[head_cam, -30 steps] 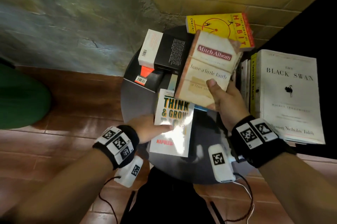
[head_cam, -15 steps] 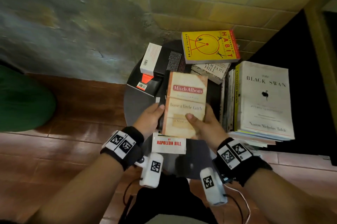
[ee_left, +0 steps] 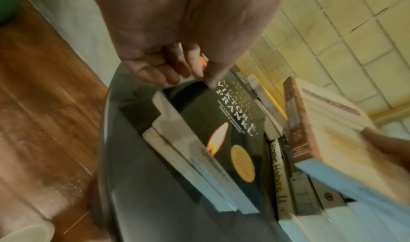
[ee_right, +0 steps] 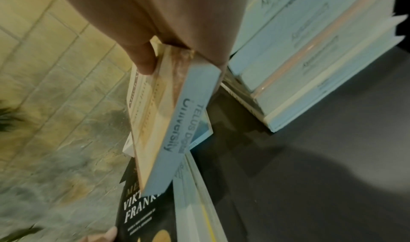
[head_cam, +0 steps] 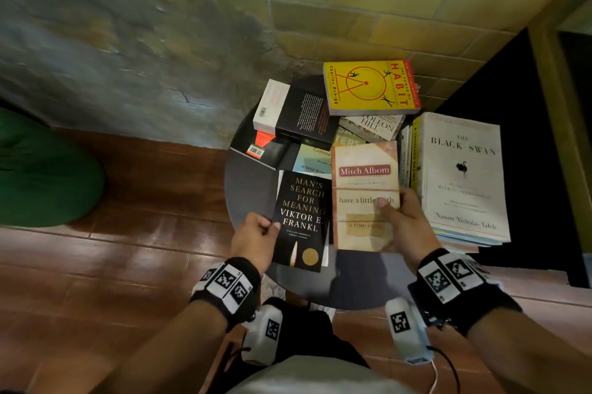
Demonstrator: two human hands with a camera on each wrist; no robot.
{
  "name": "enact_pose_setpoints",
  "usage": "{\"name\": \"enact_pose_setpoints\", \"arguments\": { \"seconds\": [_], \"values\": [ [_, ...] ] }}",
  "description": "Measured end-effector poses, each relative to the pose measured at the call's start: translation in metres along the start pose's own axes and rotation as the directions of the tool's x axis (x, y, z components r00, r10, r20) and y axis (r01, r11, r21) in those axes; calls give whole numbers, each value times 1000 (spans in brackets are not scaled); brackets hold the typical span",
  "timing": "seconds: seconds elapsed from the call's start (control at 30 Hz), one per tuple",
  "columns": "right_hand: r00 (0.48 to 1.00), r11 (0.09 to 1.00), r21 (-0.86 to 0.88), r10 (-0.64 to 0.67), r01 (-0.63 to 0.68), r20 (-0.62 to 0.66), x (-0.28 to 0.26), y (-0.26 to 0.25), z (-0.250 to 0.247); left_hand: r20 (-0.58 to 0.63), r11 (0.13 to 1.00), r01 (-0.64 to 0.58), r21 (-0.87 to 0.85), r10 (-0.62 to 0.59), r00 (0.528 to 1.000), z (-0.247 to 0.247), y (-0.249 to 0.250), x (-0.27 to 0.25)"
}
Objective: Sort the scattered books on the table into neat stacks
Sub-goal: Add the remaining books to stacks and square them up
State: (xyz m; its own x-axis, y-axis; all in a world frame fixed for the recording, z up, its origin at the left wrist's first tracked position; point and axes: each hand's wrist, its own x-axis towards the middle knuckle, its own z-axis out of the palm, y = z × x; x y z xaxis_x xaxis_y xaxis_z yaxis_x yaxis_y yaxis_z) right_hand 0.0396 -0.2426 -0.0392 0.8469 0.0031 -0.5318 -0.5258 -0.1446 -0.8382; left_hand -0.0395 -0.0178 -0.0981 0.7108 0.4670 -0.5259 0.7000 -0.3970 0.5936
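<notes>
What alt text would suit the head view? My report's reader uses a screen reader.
Seen from above, a person's left hand grips the black book Man's Search for Meaning while the right hand holds the tan book Have a Little Faith over a round dark table strewn with books, beside a stack topped by The Black Swan.

the right hand point(ee_right: 177, 26) pinches a tan book point(ee_right: 155, 116), thumb on the front cover, other fingers behind it. the book's page edge carries a blue printed stamp. below it, a black book point(ee_right: 142, 216) lies on a stack of pale books point(ee_right: 195, 202). a taller stack of books point(ee_right: 310, 53) stands on the dark table point(ee_right: 310, 175) just beside the hand.
</notes>
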Motion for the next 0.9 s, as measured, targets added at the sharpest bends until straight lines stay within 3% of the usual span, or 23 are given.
{"name": "enact_pose_setpoints", "arguments": {
  "seconds": [0.33, 0.47, 0.63, 0.73, 0.83, 0.9],
  "values": [
    [998, 998, 38, 45, -47, 51, -6, -1, 8, 62, 998, 46, -37, -44, 997, 5, 13, -2],
    [992, 999, 6, 52, -53, 115, 1, 16, 33, 250, 925, 129, -356, -38, 967, -4, 26, 0],
    [996, 937, -348, -2, 34, 92, 18, 37, 55, 372, 908, 107, -404, 56, 927, -4, 27, 14],
    [996, 852, -523, 57, -16, 62, 24, 40, 62, 377, 920, 85, -382, 72, 924, -5, 27, 19],
    [980, 964, -240, 147, -112, 136, 26, 43, 70, 398, 925, 103, -366, 56, 916, -9, 32, 19],
    [971, 973, -164, 188, -164, 148, 24, 44, 74, 423, 913, 176, -367, -5, 906, -11, 36, 20]
  ]
}}
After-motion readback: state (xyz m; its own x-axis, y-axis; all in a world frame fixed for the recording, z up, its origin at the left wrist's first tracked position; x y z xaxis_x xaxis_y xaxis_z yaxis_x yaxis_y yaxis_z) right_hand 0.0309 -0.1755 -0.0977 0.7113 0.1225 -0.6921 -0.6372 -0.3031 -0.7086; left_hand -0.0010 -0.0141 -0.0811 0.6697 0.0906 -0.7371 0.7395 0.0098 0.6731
